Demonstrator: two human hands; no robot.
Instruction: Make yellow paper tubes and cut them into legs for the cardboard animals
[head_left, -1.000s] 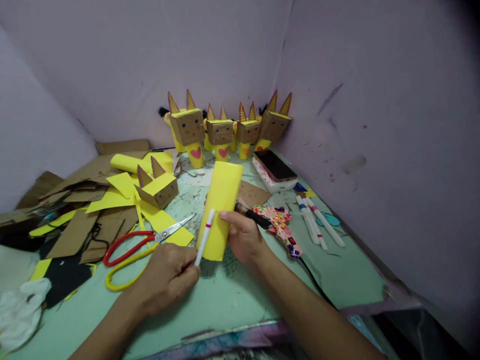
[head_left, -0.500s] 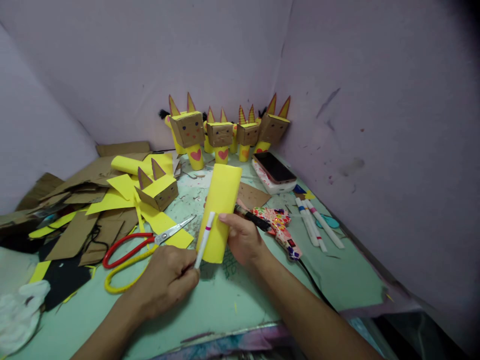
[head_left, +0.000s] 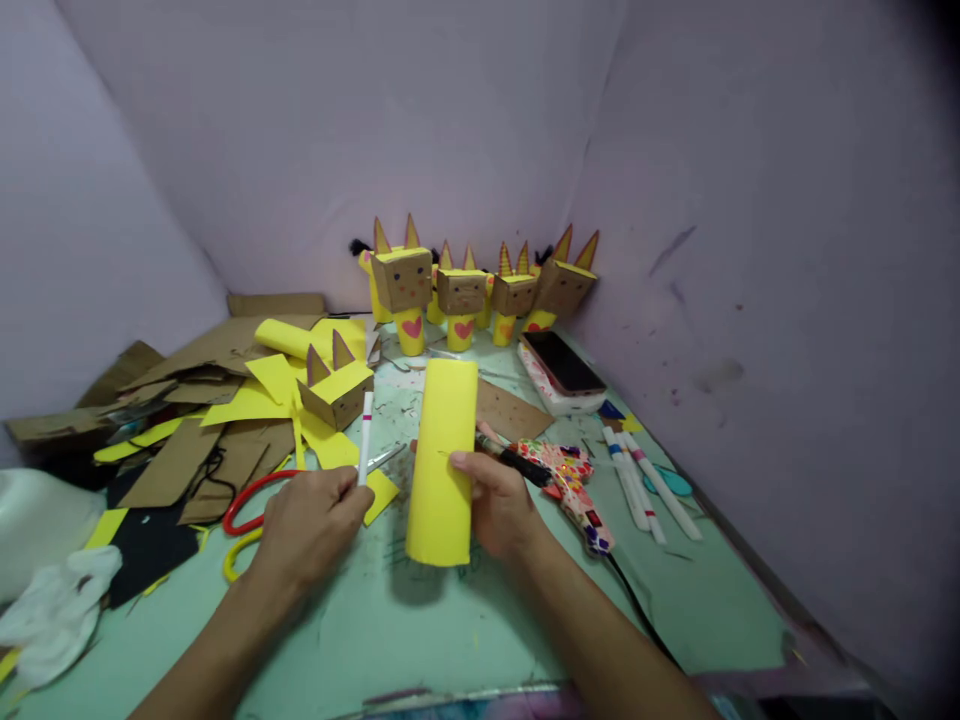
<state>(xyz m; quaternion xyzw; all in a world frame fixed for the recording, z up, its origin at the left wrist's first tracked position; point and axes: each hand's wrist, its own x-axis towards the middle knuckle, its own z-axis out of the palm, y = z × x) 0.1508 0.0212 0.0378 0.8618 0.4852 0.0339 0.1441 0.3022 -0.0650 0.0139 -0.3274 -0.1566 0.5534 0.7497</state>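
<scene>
My right hand (head_left: 501,500) is closed round a yellow paper tube (head_left: 441,500), thumb on its front, and holds it up over the table. A small thin mark shows on the tube beside the thumb. In my closed left hand (head_left: 319,515) a white marker (head_left: 366,435) with a magenta band stands nearly upright, apart from the tube. Partly behind that hand lie scissors (head_left: 259,490) with one red and one yellow handle. A cardboard box head (head_left: 337,395) with pointed ears sits just beyond the marker.
Several finished cardboard-headed figures (head_left: 405,280) stand along the back wall. A phone (head_left: 564,362) rests on a white box at the right. Nearer are a glue gun (head_left: 570,475) with its cord and several markers (head_left: 628,480). Cardboard pieces (head_left: 169,460) and yellow paper scraps pile up on the left.
My left hand has drawn the marker away from the tube to the left, turning it upright. The tube now stands straighter in my right hand. The whole view has shifted slightly.
</scene>
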